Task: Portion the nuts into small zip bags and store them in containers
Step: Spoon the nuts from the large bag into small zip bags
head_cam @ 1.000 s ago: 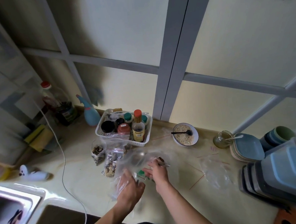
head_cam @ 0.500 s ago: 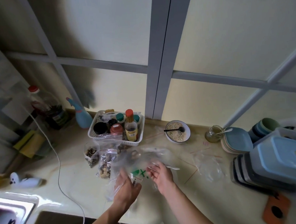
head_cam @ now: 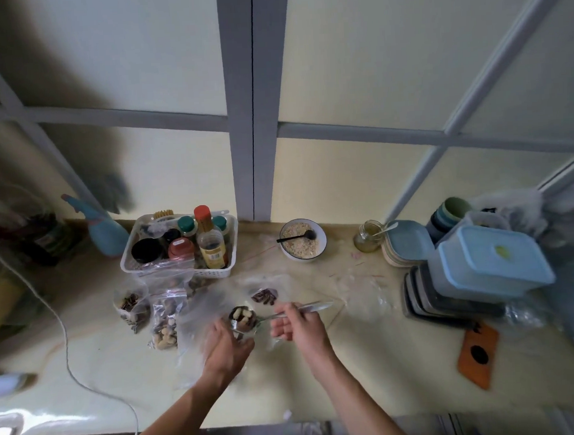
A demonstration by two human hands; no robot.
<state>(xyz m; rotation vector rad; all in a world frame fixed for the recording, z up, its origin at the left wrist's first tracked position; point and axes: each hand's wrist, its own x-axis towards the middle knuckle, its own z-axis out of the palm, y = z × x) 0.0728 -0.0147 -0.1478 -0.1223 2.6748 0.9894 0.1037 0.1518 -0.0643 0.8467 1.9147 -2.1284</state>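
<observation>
Steel spoon (head_cam: 277, 315) sits pinched in the right hand (head_cam: 298, 326), fingers curled round the handle w/ its end poking out toward the right; the bowl of the spoon is loaded w/ mixed nuts (head_cam: 242, 317), pale ones on top, darker underneath. Left hand (head_cam: 226, 345) grips the clear zip bag (head_cam: 198, 325) by its edge, apparently holding the mouth open just under the spoon, tho the film is blurred and the exact opening is hard to make out. Step in hand looks like scooping a portion into a small bag. Next move prob needs the spoon tipped over the mouth while the left hand keeps it spread, else nuts spill onto the counter (head_cam: 353, 373). Just left lie two filled bags (head_cam: 163, 323), w/ another bag of dark nuts (head_cam: 265, 296) beyond the spoon. Further out: white basket (head_cam: 230, 270) of jars at back, bowl of oats (head_cam: 302, 239), and the blue-lidded container (head_cam: 490, 260) stacked far right, well apart, so storing isn't started from what shows.
</observation>
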